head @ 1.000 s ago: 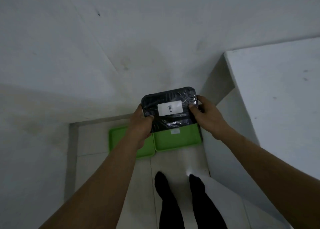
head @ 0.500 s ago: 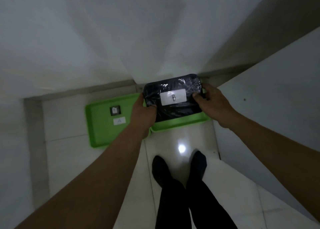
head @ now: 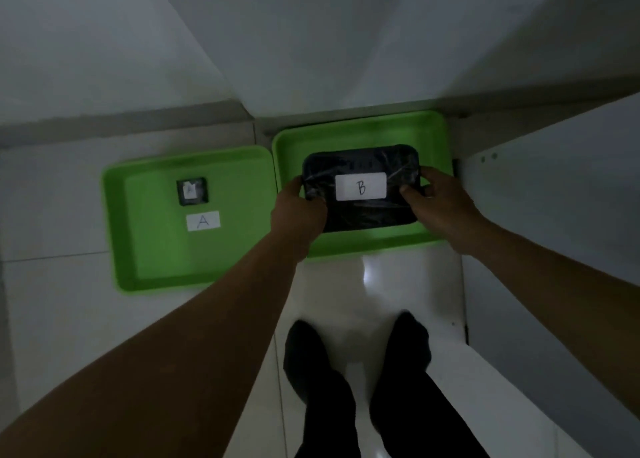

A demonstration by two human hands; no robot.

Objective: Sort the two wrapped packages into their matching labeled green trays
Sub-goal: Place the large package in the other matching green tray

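A dark wrapped package (head: 360, 166) with a white label "B" is over the inside of the right green tray (head: 363, 128). My left hand (head: 298, 208) grips its left edge and my right hand (head: 440, 201) grips its right edge. I cannot tell whether the package touches the tray floor. The left green tray (head: 156, 260) carries a white label "A" on its floor. A small dark wrapped package (head: 192, 191) with a white label lies in it, just above that label.
Both trays sit side by side on a pale tiled floor against a white wall. A white cabinet side (head: 554, 187) stands close on the right of the right tray. My two dark-socked feet (head: 356, 360) are just in front of the trays.
The view has tilted down and closer to the floor. Both hands have lowered the package B from above the trays into the right tray. The left tray has come fully into sight.
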